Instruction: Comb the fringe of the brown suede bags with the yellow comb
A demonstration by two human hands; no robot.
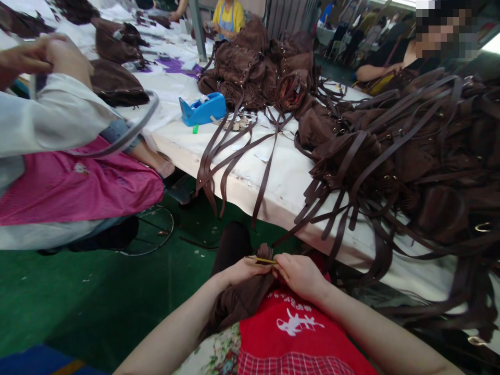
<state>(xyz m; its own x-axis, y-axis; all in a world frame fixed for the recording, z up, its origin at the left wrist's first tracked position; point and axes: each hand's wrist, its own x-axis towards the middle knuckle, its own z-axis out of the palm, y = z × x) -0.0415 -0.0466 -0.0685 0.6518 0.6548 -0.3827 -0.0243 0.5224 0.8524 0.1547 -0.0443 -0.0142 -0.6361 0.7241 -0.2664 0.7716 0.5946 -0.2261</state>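
Observation:
Over my lap, my left hand is closed on the gathered top of a brown fringed bag. My right hand meets it from the other side, its fingers pinched together. A thin yellow stick-like tool lies across the top of my left hand and reaches my right fingertips. What exactly those fingertips grip at the bag is hidden. The body of the bag hangs down over my thigh, against my red apron.
A heap of brown bags with long straps covers the table's right side. More bags are piled behind a blue tape dispenser. Straps hang over the table edge. A co-worker in a pink apron sits at left; others work farther back.

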